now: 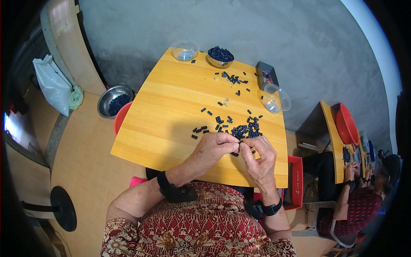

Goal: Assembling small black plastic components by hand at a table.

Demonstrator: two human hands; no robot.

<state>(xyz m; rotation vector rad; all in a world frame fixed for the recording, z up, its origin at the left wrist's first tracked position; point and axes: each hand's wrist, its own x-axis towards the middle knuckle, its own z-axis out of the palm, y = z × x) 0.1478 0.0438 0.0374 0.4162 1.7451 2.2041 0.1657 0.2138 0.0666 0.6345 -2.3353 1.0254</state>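
My left hand point(209, 150) and my right hand point(261, 162) meet fingertip to fingertip over the near part of the yellow table point(156, 115). Both are closed in a pinch on what looks like one small black piece point(239, 144), mostly covered by the fingers. Just beyond them lies a heap of small black cylinder-like pieces point(246, 130). Looser black pieces point(219, 120) are scattered to the left of the heap. A few more dark bits lie under and beside my right hand.
Along the far edge stand a clear bowl point(185, 55) of small pale parts, a metal bowl point(220, 63) of black pieces, a dark box point(270, 73) and another clear tub point(272, 104). A metal basin point(112, 103) sits low at left. At right, another person point(357, 212) works at another table.
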